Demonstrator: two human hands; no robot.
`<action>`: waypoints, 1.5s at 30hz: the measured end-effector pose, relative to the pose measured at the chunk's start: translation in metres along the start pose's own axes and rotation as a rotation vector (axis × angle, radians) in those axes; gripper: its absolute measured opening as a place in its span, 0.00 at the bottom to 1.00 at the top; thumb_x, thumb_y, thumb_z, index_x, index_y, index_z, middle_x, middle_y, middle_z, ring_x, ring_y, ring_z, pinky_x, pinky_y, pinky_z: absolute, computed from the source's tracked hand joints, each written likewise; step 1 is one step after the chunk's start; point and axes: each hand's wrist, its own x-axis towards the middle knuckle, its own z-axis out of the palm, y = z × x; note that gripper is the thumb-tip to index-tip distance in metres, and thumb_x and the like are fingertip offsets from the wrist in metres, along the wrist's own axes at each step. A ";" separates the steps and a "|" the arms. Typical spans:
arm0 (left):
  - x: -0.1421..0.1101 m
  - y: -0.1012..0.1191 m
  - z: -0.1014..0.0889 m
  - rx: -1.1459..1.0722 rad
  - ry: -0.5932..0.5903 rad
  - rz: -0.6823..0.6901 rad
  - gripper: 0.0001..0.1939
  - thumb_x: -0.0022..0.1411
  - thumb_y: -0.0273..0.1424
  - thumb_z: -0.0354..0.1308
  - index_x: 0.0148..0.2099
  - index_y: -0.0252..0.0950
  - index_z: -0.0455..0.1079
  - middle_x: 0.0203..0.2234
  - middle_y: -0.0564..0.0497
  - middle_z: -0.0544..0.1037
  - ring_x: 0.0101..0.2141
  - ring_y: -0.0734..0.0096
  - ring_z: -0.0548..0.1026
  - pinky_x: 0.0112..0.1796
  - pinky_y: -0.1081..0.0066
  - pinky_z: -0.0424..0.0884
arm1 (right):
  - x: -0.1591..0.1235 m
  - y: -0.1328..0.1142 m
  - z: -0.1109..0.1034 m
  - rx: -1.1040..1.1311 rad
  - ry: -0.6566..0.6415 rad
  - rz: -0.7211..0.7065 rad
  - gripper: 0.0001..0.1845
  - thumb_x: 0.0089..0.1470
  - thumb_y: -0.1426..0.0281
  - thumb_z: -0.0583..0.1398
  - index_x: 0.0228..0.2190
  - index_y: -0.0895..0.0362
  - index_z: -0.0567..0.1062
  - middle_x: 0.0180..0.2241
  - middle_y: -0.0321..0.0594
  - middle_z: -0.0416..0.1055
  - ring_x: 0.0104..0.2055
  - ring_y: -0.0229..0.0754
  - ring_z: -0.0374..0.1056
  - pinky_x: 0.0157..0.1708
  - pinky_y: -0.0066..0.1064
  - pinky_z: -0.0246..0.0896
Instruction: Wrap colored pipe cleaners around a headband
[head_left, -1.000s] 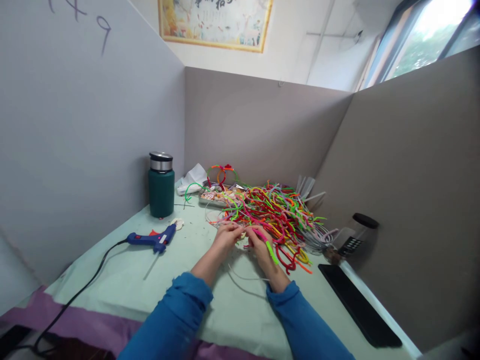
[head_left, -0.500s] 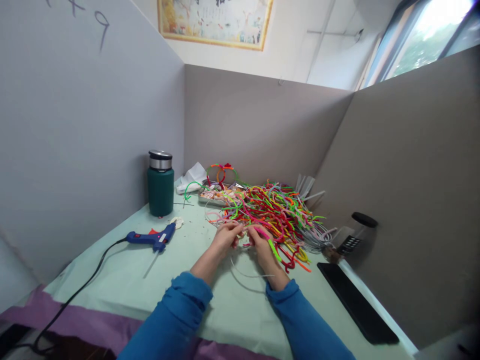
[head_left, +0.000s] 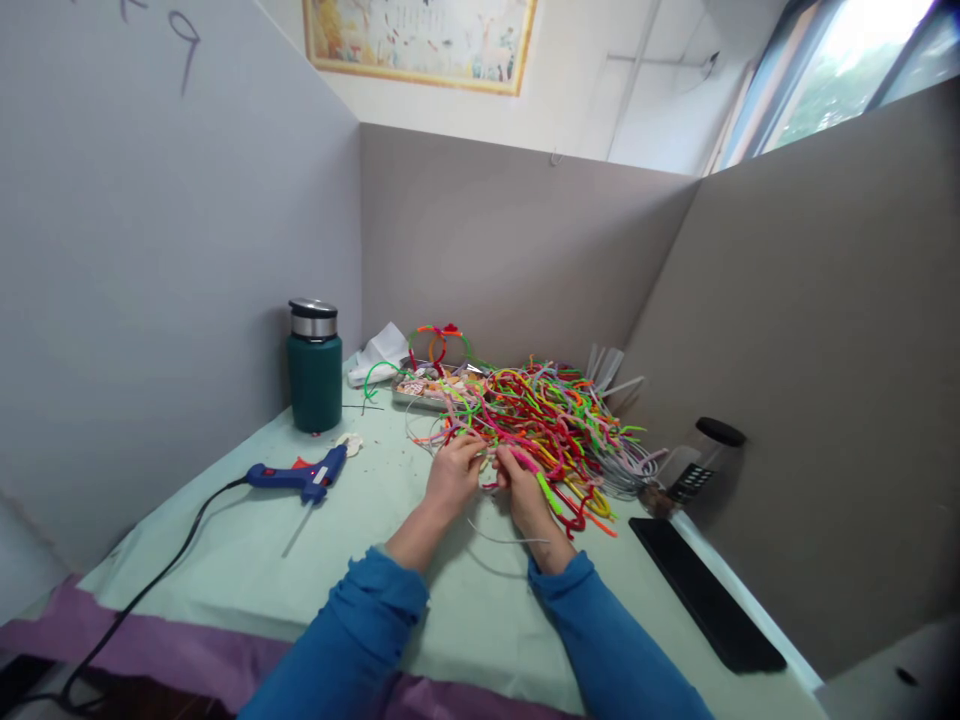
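Now the right hand (head_left: 527, 497) grips a pink-green strip (head_left: 544, 485) slanting toward near right; whether the left hand (head_left: 454, 474), just leftward, holds anything, I can't tell.

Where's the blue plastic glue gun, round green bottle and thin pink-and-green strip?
Blue plastic glue gun (head_left: 306, 480): head view, its body.
Round green bottle (head_left: 315, 384): head view, its side.
Thin pink-and-green strip (head_left: 547, 489): head view, its green part.

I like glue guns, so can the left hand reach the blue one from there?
Probably yes: the left hand has the blue glue gun on its own side, and nothing tall stands between them on the pale green cloth. It looks busy beside the right hand, though.
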 end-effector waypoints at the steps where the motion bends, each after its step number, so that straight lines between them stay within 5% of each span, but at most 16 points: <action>1: 0.000 -0.001 0.000 0.015 -0.009 0.011 0.11 0.55 0.25 0.55 0.38 0.39 0.76 0.38 0.46 0.75 0.40 0.63 0.71 0.45 0.65 0.64 | 0.000 0.000 0.000 0.003 -0.007 0.000 0.17 0.48 0.57 0.59 0.19 0.57 0.67 0.14 0.28 0.57 0.16 0.33 0.50 0.18 0.27 0.46; 11: 0.004 -0.005 0.003 -0.004 -0.023 -0.055 0.08 0.55 0.27 0.55 0.34 0.36 0.77 0.33 0.45 0.78 0.35 0.67 0.72 0.39 0.69 0.65 | -0.004 0.001 -0.002 0.013 -0.032 -0.060 0.12 0.50 0.61 0.59 0.23 0.57 0.71 0.15 0.30 0.60 0.18 0.34 0.53 0.20 0.27 0.48; 19: 0.006 -0.004 0.000 -0.154 -0.126 -0.242 0.17 0.54 0.39 0.55 0.33 0.29 0.76 0.09 0.57 0.64 0.13 0.79 0.60 0.17 0.76 0.55 | -0.003 0.002 -0.001 0.014 -0.026 -0.093 0.12 0.50 0.61 0.59 0.24 0.56 0.72 0.18 0.32 0.64 0.17 0.34 0.54 0.19 0.27 0.49; 25: 0.006 0.001 -0.003 -0.216 -0.063 -0.240 0.14 0.50 0.38 0.59 0.27 0.31 0.76 0.11 0.56 0.67 0.14 0.80 0.61 0.18 0.77 0.54 | -0.007 -0.006 0.001 0.003 -0.049 -0.107 0.10 0.50 0.62 0.60 0.26 0.56 0.73 0.17 0.31 0.62 0.19 0.35 0.56 0.19 0.27 0.51; 33: 0.010 0.006 -0.007 -0.431 0.029 -0.279 0.19 0.51 0.44 0.58 0.33 0.31 0.73 0.09 0.60 0.62 0.12 0.83 0.56 0.15 0.78 0.51 | -0.001 0.007 0.005 -0.001 -0.140 -0.046 0.18 0.47 0.62 0.61 0.41 0.54 0.71 0.26 0.34 0.68 0.17 0.32 0.56 0.16 0.26 0.52; 40: 0.010 0.003 -0.010 -0.596 -0.019 -0.405 0.20 0.48 0.47 0.60 0.30 0.32 0.69 0.14 0.57 0.70 0.09 0.86 0.53 0.11 0.78 0.45 | 0.000 0.007 0.001 0.045 -0.008 -0.052 0.16 0.46 0.63 0.62 0.38 0.54 0.68 0.30 0.36 0.70 0.25 0.37 0.65 0.19 0.25 0.58; 45: 0.010 -0.004 -0.008 -0.676 -0.061 -0.502 0.21 0.48 0.47 0.60 0.22 0.33 0.65 0.06 0.61 0.57 0.07 0.85 0.50 0.11 0.78 0.41 | 0.000 0.006 0.000 0.004 -0.077 -0.050 0.10 0.48 0.63 0.60 0.32 0.55 0.74 0.30 0.37 0.70 0.25 0.35 0.63 0.20 0.25 0.59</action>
